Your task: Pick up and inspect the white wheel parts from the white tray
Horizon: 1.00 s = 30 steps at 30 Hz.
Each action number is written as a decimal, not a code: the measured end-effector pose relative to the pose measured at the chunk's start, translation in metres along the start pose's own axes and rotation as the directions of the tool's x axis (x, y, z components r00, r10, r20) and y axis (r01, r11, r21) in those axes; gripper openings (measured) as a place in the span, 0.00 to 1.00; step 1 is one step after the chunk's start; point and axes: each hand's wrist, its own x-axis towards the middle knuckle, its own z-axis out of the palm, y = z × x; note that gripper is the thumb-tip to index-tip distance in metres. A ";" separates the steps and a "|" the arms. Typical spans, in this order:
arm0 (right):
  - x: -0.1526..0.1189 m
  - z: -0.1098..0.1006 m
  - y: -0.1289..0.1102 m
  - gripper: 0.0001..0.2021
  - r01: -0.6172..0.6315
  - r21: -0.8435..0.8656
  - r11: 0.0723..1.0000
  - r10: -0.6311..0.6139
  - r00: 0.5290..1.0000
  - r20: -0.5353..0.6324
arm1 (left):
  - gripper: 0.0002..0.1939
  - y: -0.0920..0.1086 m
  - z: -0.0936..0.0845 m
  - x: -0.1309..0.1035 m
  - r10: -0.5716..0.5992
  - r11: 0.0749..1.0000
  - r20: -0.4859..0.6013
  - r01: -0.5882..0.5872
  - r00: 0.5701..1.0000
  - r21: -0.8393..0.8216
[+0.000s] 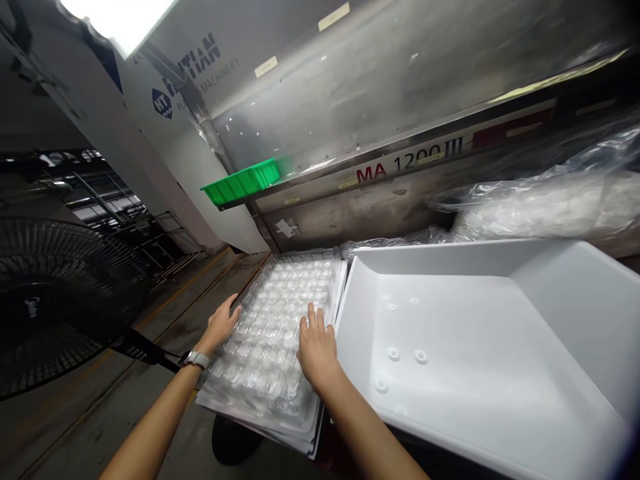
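A stack of clear plastic blister trays (273,320), with rows of square pockets, lies in front of me on flat white sheets (250,417). Along its left edge rests my left hand (223,328), fingers stretched out, a watch on the wrist. My right hand (319,343) lies over the right side of the trays with its fingers spread. Whether the pockets hold anything is hard to tell through the shiny plastic. Just right of the stack stands a large white bin (460,333) with several small round white parts (421,357) scattered on its left side.
A black fan (55,307) stands at the left. A green tray (243,183) sits on the ledge of the large machine (350,100) behind. Clear plastic bags (545,207) with whitish contents lie behind the bin. The floor (90,413) shows at lower left.
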 end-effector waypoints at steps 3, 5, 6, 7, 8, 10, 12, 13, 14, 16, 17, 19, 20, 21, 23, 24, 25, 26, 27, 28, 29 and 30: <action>0.004 0.002 0.001 0.30 0.019 0.026 0.999 -0.019 1.000 0.015 | 0.24 0.008 0.007 -0.005 0.050 0.997 0.043 -0.052 0.998 0.051; 0.008 0.005 0.002 0.31 -0.012 0.039 0.999 0.010 0.999 0.045 | 0.24 0.010 0.013 -0.008 0.048 0.995 0.064 -0.053 0.997 0.081; 0.009 0.006 0.003 0.31 -0.024 0.044 0.999 0.022 0.998 0.061 | 0.24 0.010 0.015 -0.008 0.043 0.994 0.074 -0.050 0.996 0.094; 0.010 0.007 0.003 0.31 -0.032 0.049 0.998 0.028 0.997 0.075 | 0.24 0.009 0.017 -0.009 0.040 0.993 0.085 -0.049 0.996 0.105; 0.011 0.008 0.003 0.30 -0.035 0.052 0.998 0.030 0.996 0.088 | 0.24 0.008 0.019 -0.010 0.040 0.992 0.095 -0.051 0.995 0.113; 0.012 0.009 0.002 0.29 -0.042 0.056 0.998 0.036 0.994 0.103 | 0.23 0.005 0.021 -0.011 0.043 0.991 0.113 -0.057 0.993 0.124; 0.013 0.010 0.001 0.27 -0.054 0.056 0.997 0.048 0.993 0.108 | 0.23 0.003 0.022 -0.012 0.044 0.990 0.123 -0.060 0.991 0.130; 0.014 0.010 0.001 0.26 -0.060 0.055 0.997 0.054 0.993 0.109 | 0.23 0.002 0.022 -0.012 0.043 0.990 0.124 -0.059 0.991 0.131; 0.015 0.010 0.001 0.26 -0.064 0.054 0.997 0.057 0.992 0.111 | 0.23 0.002 0.023 -0.013 0.041 0.990 0.122 -0.057 0.992 0.130; 0.017 0.012 0.003 0.27 -0.061 0.055 0.997 0.054 0.991 0.123 | 0.23 0.002 0.024 -0.015 0.043 0.991 0.114 -0.057 0.993 0.121; 0.018 0.012 0.004 0.28 -0.059 0.056 0.997 0.051 0.990 0.130 | 0.23 0.002 0.025 -0.016 0.047 0.992 0.106 -0.059 0.993 0.113; 0.018 0.012 0.005 0.28 -0.051 0.065 0.997 0.042 0.990 0.134 | 0.23 0.005 0.025 -0.018 0.064 0.993 0.083 -0.071 0.995 0.093; 0.017 0.011 0.005 0.29 -0.045 0.074 0.996 0.035 0.991 0.132 | 0.22 0.006 0.024 -0.019 0.073 0.994 0.064 -0.078 0.995 0.082; 0.014 0.008 0.006 0.30 -0.039 0.088 0.995 0.027 0.992 0.126 | 0.22 0.008 0.022 -0.021 0.080 0.994 0.036 -0.083 0.996 0.073; 0.006 -0.003 0.007 0.33 -0.016 0.127 0.992 0.004 0.995 0.096 | 0.22 0.012 0.017 -0.022 0.092 0.994 -0.042 -0.090 0.995 0.057; 0.000 -0.011 0.009 0.34 -0.002 0.148 0.989 -0.009 0.998 0.068 | 0.21 0.014 0.013 -0.022 0.099 0.994 -0.089 -0.094 0.991 0.049; -0.007 -0.022 0.013 0.34 0.018 0.164 0.986 -0.024 0.999 0.033 | 0.21 0.017 0.008 -0.022 0.110 0.994 -0.137 -0.105 0.984 0.041; -0.015 -0.034 0.019 0.32 0.044 0.171 0.984 -0.045 0.999 0.000 | 0.21 0.021 0.002 -0.023 0.123 0.992 -0.187 -0.120 0.975 0.030; -0.023 -0.047 0.029 0.29 0.070 0.166 0.984 -0.066 0.997 -0.029 | 0.21 0.027 -0.006 -0.024 0.137 0.990 -0.234 -0.137 0.962 0.016; -0.031 -0.060 0.042 0.24 0.104 0.147 0.984 -0.102 0.994 -0.027 | 0.21 0.035 -0.014 -0.027 0.147 0.988 -0.282 -0.154 0.948 -0.001; -0.038 -0.072 0.059 0.19 0.132 0.120 0.984 -0.135 0.991 0.013 | 0.21 0.047 -0.022 -0.032 0.155 0.985 -0.327 -0.171 0.932 -0.020; -0.045 -0.082 0.079 0.16 0.135 0.090 0.987 -0.142 0.988 0.068 | 0.22 0.061 -0.031 -0.039 0.163 0.981 -0.369 -0.191 0.915 -0.041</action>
